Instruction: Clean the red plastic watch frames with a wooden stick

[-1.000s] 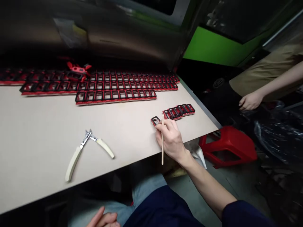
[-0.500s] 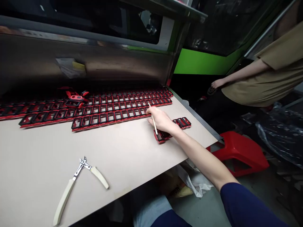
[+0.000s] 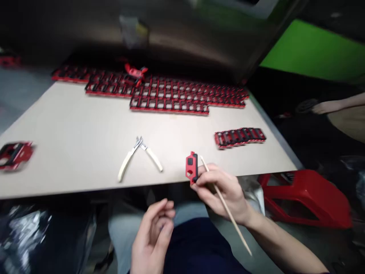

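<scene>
My right hand (image 3: 225, 190) pinches a small red and black frame part (image 3: 191, 167) upright by its lower end, just in front of the table's near edge. A thin wooden stick (image 3: 225, 205) is also gripped in that hand and slants down to the right. My left hand (image 3: 154, 236) hovers over my lap below the table edge, fingers loosely curled and empty. A short row of the same red parts (image 3: 239, 137) lies on the table to the right of the held part.
Long rows of red and black parts (image 3: 171, 97) line the back of the beige table (image 3: 85, 129). Cream-handled pliers (image 3: 139, 156) lie open near the front. A single red part (image 3: 14, 154) sits at far left. A red stool (image 3: 302, 194) stands on the floor. Another person's hand (image 3: 322, 107) is at right.
My right hand has pulled back from the rows to the table's front edge, lifting one red part off the table. My left hand has risen into view. The view has swung left.
</scene>
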`<state>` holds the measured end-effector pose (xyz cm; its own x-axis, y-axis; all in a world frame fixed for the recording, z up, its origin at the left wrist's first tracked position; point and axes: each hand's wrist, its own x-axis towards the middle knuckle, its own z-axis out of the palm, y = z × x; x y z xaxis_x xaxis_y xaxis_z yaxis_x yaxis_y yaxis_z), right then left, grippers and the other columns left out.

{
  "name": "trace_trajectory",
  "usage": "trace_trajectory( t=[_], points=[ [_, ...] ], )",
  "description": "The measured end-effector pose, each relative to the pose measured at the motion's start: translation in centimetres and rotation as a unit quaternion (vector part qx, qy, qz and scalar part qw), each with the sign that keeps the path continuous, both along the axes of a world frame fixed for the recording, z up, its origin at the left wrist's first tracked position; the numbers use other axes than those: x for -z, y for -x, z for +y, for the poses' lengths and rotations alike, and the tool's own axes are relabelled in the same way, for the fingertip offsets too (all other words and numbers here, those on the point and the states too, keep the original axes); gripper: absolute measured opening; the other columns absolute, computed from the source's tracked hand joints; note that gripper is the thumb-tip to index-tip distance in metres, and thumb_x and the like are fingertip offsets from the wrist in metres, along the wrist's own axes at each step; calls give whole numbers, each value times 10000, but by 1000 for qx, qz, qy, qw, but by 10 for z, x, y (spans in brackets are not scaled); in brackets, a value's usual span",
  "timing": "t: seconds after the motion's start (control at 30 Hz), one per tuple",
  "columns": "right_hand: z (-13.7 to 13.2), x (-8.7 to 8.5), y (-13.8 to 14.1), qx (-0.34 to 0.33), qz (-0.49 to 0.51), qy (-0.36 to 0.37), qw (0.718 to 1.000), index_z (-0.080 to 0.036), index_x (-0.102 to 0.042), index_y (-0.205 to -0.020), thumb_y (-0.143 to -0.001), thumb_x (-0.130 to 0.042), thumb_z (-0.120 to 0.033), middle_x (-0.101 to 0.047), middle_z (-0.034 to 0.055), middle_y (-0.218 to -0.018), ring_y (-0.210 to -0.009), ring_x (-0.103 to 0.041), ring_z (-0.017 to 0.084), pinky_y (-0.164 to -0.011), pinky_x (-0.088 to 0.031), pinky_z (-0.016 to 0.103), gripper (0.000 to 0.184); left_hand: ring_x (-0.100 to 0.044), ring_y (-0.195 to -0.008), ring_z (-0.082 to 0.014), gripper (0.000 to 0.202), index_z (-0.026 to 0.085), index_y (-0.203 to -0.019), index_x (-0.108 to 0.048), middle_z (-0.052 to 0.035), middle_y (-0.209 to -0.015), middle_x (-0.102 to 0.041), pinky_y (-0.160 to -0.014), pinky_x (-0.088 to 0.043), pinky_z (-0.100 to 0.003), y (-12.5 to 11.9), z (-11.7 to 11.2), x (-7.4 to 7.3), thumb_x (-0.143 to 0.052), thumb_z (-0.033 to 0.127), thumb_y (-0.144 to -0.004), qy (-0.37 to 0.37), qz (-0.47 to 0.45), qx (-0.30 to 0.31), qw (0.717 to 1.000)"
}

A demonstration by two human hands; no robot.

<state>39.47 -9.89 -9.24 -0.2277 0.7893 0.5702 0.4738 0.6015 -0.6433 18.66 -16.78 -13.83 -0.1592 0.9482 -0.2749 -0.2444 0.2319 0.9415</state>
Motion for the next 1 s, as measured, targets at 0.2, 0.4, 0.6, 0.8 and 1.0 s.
trace_trajectory(
  t=[0.2, 0.4, 0.6, 0.8, 1.0],
  points=[
    [-48, 37, 75, -88, 55, 58, 993, -211, -645, -1075, -940, -641, -23, -757, 63, -897, -767, -734, 175, -699, -651, 286, 231, -800, -1164, -207, 267, 299, -1224, -813, -68, -1263, -818, -1008, -637, -276, 13, -3, 1, -824, 250, -962, -123, -18, -2, 992],
    [-53, 37, 84, -38, 86, 46, 994, -248, -654, -1082, -886, -741, -3, -810, 96, -1029, -866, -802, 212, -717, -695, 328, 326, -766, -1213, -185, 218, 309, -1130, -827, -32, -1275, -795, -1023, -625, -271, 41, -23, 11, -740, 155, -1004, -125, 5, -33, 992],
    [-50, 42, 83, -99, 98, 94, 986, -235, -654, -1023, -915, -741, -45, -824, 109, -1093, -1009, -828, 256, -890, -716, 419, 235, -722, -1218, -166, 244, 333, -1180, -821, 7, -1244, -791, -1055, -577, -235, 66, -37, 17, -693, 188, -1031, -119, 52, 21, 991],
    [-62, 50, 86, -97, 132, 131, 978, -229, -647, -983, -925, -775, -73, -821, 100, -1040, -931, -818, 234, -829, -706, 382, 211, -698, -1232, -181, 294, 351, -1237, -805, 18, -1261, -786, -1101, -552, -285, 70, -44, 23, -618, 195, -1071, -115, 40, 35, 992],
    [-69, 50, 84, -93, 139, 131, 977, -240, -647, -998, -923, -768, -65, -813, 85, -1011, -894, -808, 226, -802, -695, 380, 225, -698, -1243, -194, 288, 334, -1225, -814, 3, -1242, -800, -1089, -560, -304, 67, -47, 24, -622, 190, -1066, -117, 33, 31, 992]
  ],
)
